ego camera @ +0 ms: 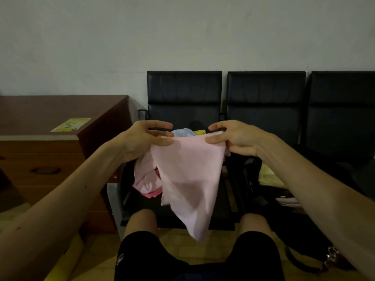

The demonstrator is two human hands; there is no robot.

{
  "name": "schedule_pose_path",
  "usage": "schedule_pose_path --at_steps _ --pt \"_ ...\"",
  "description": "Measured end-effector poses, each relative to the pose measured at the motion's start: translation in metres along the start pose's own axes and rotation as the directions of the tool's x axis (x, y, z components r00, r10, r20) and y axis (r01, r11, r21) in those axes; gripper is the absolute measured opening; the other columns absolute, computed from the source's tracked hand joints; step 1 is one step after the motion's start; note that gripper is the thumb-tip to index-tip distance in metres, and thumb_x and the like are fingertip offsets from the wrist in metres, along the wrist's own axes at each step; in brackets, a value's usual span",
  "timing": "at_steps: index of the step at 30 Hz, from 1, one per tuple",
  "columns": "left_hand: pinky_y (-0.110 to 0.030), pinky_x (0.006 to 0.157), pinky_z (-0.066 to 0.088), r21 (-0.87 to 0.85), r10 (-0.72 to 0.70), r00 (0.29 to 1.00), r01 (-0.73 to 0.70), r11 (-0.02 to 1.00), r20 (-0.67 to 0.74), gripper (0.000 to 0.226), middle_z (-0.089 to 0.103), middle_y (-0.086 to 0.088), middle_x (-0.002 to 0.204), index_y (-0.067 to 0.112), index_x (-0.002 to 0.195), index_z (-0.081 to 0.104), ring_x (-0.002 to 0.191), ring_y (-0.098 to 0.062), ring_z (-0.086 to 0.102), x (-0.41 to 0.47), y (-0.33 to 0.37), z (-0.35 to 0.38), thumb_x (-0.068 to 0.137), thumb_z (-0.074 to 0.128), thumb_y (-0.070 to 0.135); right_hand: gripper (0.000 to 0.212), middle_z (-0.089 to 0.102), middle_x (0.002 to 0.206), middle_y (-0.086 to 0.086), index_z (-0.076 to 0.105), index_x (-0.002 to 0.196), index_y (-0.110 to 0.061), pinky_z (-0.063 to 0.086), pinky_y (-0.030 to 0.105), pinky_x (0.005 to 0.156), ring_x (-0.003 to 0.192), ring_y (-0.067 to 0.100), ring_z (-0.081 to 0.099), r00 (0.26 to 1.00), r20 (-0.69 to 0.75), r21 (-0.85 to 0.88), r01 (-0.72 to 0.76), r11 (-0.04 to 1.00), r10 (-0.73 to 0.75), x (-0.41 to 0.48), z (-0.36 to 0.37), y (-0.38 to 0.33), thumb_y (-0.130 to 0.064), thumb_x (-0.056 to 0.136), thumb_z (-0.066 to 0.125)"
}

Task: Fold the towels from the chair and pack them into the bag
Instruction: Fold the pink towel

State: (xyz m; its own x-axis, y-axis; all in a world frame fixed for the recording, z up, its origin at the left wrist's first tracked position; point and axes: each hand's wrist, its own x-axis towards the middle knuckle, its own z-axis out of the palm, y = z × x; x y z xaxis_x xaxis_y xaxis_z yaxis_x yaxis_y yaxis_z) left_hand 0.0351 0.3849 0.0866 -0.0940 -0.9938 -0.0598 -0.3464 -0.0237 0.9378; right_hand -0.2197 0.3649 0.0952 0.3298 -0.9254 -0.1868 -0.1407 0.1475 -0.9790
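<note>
A pale pink towel (188,175) hangs in the air in front of the black chair (183,98). My left hand (146,138) pinches its upper left corner and my right hand (233,138) pinches its upper right edge. Its lower end droops to a point between my knees. Behind it, a heap of towels lies on the seat: pink ones (146,179), a light blue one (182,132) and a yellow one (199,131). A dark bag (249,179) sits on the seat to the right, with a pale yellow towel (267,175) in or on it.
A brown wooden desk (40,122) with drawers stands at the left, a yellow leaflet (71,124) on its top. Two more black chairs (265,98) continue the row to the right. My legs in black shorts (138,256) are at the bottom. A strap with metal rings (330,258) lies lower right.
</note>
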Motion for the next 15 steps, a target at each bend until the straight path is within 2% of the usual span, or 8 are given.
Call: schedule_pose_path --at_steps 3,5,7,10,13,15 --pt "-0.039 0.101 0.049 0.257 0.096 0.992 -0.114 0.96 0.081 0.054 0.07 0.003 0.118 0.027 0.121 0.067 0.109 -0.015 0.063 -0.005 0.011 -0.002 0.076 0.081 0.003 0.042 0.062 0.116 0.009 0.065 0.112 -0.013 0.059 0.034 0.07 0.099 0.026 0.067 0.996 -0.001 -0.304 0.088 0.949 -0.093 -0.002 -0.001 -0.001 0.001 0.075 0.079" --pt "-0.033 0.096 0.048 0.437 0.161 0.983 -0.183 0.88 0.088 0.05 0.07 0.005 0.114 0.024 0.12 0.069 0.101 -0.008 0.063 -0.006 0.016 0.0 0.077 0.081 0.003 0.043 0.064 0.115 0.004 0.067 0.113 -0.017 0.057 0.035 0.081 0.102 0.022 0.064 0.977 -0.04 -0.605 0.143 0.784 -0.209 -0.001 0.0 -0.005 -0.009 0.074 0.083" --pt "-0.034 0.097 0.049 0.586 0.22 0.97 -0.238 0.775 0.102 0.04 0.069 0.004 0.113 0.019 0.119 0.071 0.101 -0.012 0.063 -0.004 0.018 0.003 0.082 0.077 0.006 0.04 0.064 0.112 -0.001 0.068 0.114 -0.016 0.052 0.031 0.08 0.097 0.016 0.062 0.945 -0.057 -0.773 0.163 0.613 -0.323 0.001 0.001 -0.008 -0.019 0.077 0.083" --pt "-0.038 0.096 0.051 0.692 0.246 0.963 -0.25 0.677 0.108 0.029 0.069 0.005 0.105 0.016 0.117 0.073 0.1 -0.017 0.064 -0.002 0.018 0.005 0.088 0.072 0.01 0.04 0.061 0.107 -0.001 0.068 0.115 -0.014 0.044 0.028 0.077 0.092 0.014 0.058 0.905 -0.059 -0.856 0.171 0.488 -0.421 0.001 0.004 -0.012 -0.027 0.079 0.081" --pt "-0.03 0.086 0.048 0.725 0.291 0.955 -0.245 0.644 0.064 0.024 0.067 0.004 0.1 0.015 0.116 0.073 0.096 -0.016 0.063 -0.001 0.018 0.005 0.092 0.069 0.015 0.033 0.067 0.104 0.004 0.07 0.113 -0.012 0.045 0.029 0.073 0.085 0.016 0.061 0.886 -0.049 -0.9 0.161 0.404 -0.462 0.001 0.003 -0.013 -0.027 0.084 0.077" --pt "-0.029 0.084 0.047 0.734 0.304 0.952 -0.233 0.638 0.037 0.025 0.07 0.0 0.105 0.013 0.117 0.072 0.092 -0.014 0.062 0.0 0.017 0.007 0.093 0.067 0.018 0.023 0.069 0.092 0.005 0.073 0.104 -0.011 0.044 0.026 0.063 0.075 0.016 0.062 0.885 -0.038 -0.917 0.154 0.369 -0.465 0.0 0.003 -0.011 -0.027 0.087 0.074"
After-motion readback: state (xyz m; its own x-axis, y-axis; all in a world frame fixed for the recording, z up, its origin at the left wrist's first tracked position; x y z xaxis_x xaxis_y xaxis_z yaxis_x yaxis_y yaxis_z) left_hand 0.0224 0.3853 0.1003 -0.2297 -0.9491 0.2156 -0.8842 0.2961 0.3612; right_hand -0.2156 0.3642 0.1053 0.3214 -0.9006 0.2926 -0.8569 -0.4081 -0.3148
